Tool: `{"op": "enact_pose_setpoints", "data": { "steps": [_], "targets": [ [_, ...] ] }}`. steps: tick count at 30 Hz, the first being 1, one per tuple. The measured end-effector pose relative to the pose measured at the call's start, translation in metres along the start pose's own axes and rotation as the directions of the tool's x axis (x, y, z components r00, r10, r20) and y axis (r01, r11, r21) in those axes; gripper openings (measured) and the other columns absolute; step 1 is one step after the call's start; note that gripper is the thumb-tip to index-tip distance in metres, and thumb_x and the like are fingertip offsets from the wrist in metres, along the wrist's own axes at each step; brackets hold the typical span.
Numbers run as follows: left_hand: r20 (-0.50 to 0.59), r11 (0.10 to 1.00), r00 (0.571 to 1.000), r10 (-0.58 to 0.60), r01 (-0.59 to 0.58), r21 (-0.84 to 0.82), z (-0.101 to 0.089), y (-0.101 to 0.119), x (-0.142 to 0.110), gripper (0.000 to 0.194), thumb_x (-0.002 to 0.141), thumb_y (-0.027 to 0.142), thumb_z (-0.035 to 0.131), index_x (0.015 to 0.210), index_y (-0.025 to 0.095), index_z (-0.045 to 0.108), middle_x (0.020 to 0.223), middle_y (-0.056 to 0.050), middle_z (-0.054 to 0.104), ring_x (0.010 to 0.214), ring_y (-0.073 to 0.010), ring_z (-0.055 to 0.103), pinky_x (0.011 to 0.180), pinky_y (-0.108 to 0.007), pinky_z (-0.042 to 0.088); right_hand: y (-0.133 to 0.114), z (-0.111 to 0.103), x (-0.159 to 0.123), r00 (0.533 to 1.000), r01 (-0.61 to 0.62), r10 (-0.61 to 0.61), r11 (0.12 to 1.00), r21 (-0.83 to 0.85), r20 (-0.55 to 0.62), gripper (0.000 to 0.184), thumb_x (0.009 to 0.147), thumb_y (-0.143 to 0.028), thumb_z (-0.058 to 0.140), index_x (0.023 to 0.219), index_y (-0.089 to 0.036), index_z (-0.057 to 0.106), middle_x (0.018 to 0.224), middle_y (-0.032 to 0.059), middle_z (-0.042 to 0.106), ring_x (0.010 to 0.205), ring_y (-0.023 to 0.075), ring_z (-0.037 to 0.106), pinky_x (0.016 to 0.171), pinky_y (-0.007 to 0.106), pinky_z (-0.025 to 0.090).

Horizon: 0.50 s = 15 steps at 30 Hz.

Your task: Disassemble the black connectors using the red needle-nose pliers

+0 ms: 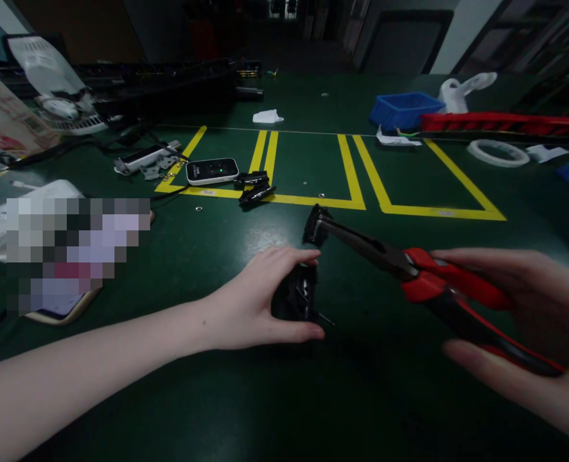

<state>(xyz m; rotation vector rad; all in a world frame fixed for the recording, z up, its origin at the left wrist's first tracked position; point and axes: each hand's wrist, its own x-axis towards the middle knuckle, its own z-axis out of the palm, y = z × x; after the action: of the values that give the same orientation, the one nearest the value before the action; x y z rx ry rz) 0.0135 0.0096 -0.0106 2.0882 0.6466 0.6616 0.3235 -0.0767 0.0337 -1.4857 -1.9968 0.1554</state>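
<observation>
My left hand point(275, 298) is curved around a glossy black plastic part point(300, 292) low over the green table, with the thumb at its near end and the fingers at its far end. A thin pin or wire sticks out of the part's right side. In my right hand point(520, 321) are long-nose pliers point(429, 276) with red and black handles. Their jaws point left and meet a smaller black piece point(316, 224) just beyond my left fingers. Whether the jaws grip that piece firmly is hard to see.
Two black parts point(257, 194) lie beside a white-rimmed device point(212, 171) with a green light. A phone point(72, 301) is at the left. Yellow tape point(313, 202) marks the table. A blue bin point(404, 109), tape roll point(498, 153) and red strip point(506, 122) are at the back right.
</observation>
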Motion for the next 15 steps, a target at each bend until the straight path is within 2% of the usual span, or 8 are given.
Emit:
{"op": "enact_pose_setpoints", "data": {
  "steps": [6,9,12,15],
  "targets": [
    [0.089,0.982,0.996,-0.012,-0.004,0.188,-0.001,0.002,-0.002,0.072,0.089,0.041,0.083,0.152,0.019,0.055,0.153,-0.019,0.065,0.145,-0.0444,0.054,0.123,-0.068,0.038,0.001,0.009,0.001,0.999,-0.036,0.036,0.998,0.056,0.002,0.056,0.089,-0.063,0.080,0.136,-0.034,0.070,0.119,0.0028,0.080,0.095,0.0220,0.080,0.085,0.030,0.066],
    [0.112,0.974,0.994,0.007,-0.032,0.226,-0.003,0.008,-0.004,0.072,0.090,0.040,0.081,0.155,0.022,0.055,0.164,-0.017,0.056,0.155,-0.0447,0.045,0.127,-0.069,0.033,-0.003,0.011,-0.001,0.997,-0.081,0.081,0.994,0.075,0.002,0.060,0.087,-0.070,0.079,0.135,-0.036,0.071,0.118,0.0025,0.080,0.092,0.0236,0.080,0.080,0.032,0.068],
    [0.148,0.931,0.989,0.019,-0.071,0.359,-0.001,0.018,-0.003,0.044,0.097,0.035,0.075,0.139,0.026,0.068,0.168,-0.012,0.053,0.160,-0.0393,0.040,0.132,-0.066,0.026,-0.005,0.012,-0.001,0.994,-0.107,0.110,0.987,0.120,-0.017,0.062,0.084,-0.080,0.075,0.131,-0.040,0.073,0.117,0.0008,0.081,0.090,0.0243,0.080,0.079,0.036,0.070],
    [0.192,0.849,0.980,0.043,-0.137,0.511,0.003,0.029,0.001,0.021,0.101,0.027,0.069,0.121,0.024,0.076,0.163,-0.011,0.058,0.159,-0.0363,0.042,0.134,-0.066,0.024,-0.002,0.013,0.001,0.990,-0.129,0.136,0.978,0.164,-0.030,0.063,0.080,-0.081,0.079,0.128,-0.041,0.074,0.117,-0.0004,0.081,0.091,0.0243,0.080,0.083,0.039,0.071]
  ]
}}
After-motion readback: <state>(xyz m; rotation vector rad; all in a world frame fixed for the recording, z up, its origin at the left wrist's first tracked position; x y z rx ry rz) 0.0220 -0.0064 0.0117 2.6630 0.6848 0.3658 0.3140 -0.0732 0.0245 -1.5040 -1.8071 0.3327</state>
